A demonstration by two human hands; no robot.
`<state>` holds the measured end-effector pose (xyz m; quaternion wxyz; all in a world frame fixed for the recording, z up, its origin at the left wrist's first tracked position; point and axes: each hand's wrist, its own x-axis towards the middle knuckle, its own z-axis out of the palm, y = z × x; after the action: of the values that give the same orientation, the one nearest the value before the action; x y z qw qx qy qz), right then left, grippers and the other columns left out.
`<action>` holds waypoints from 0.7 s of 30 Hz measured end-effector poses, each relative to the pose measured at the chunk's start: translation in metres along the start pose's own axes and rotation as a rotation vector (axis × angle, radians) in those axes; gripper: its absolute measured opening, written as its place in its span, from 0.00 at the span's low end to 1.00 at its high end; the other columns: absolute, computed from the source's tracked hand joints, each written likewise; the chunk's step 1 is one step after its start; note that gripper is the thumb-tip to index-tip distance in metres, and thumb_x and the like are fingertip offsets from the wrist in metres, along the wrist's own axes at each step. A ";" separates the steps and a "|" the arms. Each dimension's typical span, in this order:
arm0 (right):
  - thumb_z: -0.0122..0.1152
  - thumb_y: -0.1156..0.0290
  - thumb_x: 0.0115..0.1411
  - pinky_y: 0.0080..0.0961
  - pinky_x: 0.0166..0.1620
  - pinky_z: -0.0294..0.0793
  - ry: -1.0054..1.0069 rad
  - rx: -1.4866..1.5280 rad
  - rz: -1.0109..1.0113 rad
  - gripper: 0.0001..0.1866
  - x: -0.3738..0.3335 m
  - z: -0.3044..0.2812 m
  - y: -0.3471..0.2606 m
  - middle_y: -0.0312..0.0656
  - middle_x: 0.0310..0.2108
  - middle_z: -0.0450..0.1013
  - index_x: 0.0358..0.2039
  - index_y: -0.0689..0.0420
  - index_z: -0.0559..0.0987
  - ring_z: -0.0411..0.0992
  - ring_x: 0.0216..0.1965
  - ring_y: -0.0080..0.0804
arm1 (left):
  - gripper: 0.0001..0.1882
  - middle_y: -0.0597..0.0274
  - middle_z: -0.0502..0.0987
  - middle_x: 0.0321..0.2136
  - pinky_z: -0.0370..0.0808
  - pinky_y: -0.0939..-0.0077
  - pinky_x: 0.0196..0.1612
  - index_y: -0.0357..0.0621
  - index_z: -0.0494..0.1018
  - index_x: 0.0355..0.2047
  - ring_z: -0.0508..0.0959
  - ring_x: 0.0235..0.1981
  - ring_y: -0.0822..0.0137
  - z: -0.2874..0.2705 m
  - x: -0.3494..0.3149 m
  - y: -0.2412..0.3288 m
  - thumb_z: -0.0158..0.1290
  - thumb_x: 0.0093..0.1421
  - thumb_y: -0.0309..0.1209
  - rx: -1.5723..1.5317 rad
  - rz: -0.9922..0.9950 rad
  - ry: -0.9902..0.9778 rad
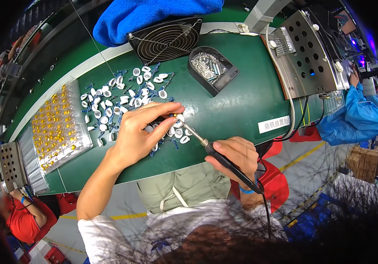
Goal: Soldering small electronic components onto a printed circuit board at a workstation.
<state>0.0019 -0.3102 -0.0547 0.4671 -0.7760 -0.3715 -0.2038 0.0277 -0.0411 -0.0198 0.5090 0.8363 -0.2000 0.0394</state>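
Observation:
My left hand (137, 132) reaches over the green bench with thumb and forefinger pinched on a small white part (181, 117). A little gold colour shows at the fingertips; finer detail is too small to make out. My right hand (240, 155) grips the black handle of a soldering iron (230, 166). The iron slants up and left, its metal tip meeting or nearly meeting the pinched part. Around and beneath my left hand lie many small white oval parts with blue wires (131, 93), some hidden by the hand.
A clear tray of gold-coloured pieces (59, 123) lies at left. Behind the white parts stands a black fan (167, 39), beside a blue towel (153, 15). A black bin (217, 86) holds metal bits. A perforated metal box (307, 55) stands at right. Co-workers sit at both sides.

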 end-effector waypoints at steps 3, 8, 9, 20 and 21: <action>0.83 0.73 0.44 0.31 0.29 0.78 0.007 0.005 0.001 0.23 0.000 -0.001 0.000 0.48 0.31 0.82 0.41 0.64 0.83 0.81 0.27 0.42 | 0.17 0.54 0.86 0.45 0.83 0.75 0.48 0.35 0.79 0.51 0.87 0.43 0.64 0.000 0.000 -0.001 0.60 0.62 0.17 0.009 0.009 0.000; 0.83 0.73 0.44 0.31 0.29 0.78 -0.009 -0.007 0.002 0.23 0.001 0.000 0.000 0.49 0.31 0.82 0.40 0.64 0.83 0.81 0.27 0.42 | 0.17 0.54 0.86 0.45 0.83 0.74 0.48 0.35 0.79 0.51 0.87 0.43 0.64 0.000 0.000 0.000 0.60 0.62 0.16 -0.001 0.008 -0.003; 0.83 0.73 0.44 0.31 0.29 0.78 -0.009 -0.004 0.000 0.23 0.001 0.000 0.000 0.48 0.31 0.82 0.41 0.64 0.83 0.81 0.27 0.42 | 0.17 0.54 0.86 0.45 0.83 0.74 0.49 0.35 0.79 0.51 0.87 0.44 0.64 -0.001 0.000 -0.001 0.60 0.62 0.16 0.001 0.012 -0.005; 0.83 0.74 0.44 0.31 0.29 0.77 -0.014 0.008 0.002 0.25 0.001 0.000 0.000 0.48 0.31 0.82 0.43 0.63 0.82 0.80 0.27 0.41 | 0.17 0.54 0.86 0.45 0.83 0.74 0.49 0.36 0.80 0.52 0.86 0.44 0.64 -0.002 -0.001 -0.001 0.60 0.62 0.16 0.002 0.014 -0.019; 0.83 0.74 0.44 0.31 0.29 0.77 -0.016 0.007 0.002 0.24 0.001 0.000 0.000 0.48 0.31 0.82 0.43 0.63 0.82 0.80 0.26 0.41 | 0.17 0.54 0.86 0.45 0.83 0.74 0.49 0.36 0.80 0.52 0.86 0.44 0.64 -0.002 0.000 -0.001 0.60 0.62 0.16 0.007 0.012 -0.022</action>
<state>0.0031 -0.3102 -0.0539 0.4671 -0.7763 -0.3752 -0.1960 0.0279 -0.0388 -0.0199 0.5037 0.8371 -0.2106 0.0338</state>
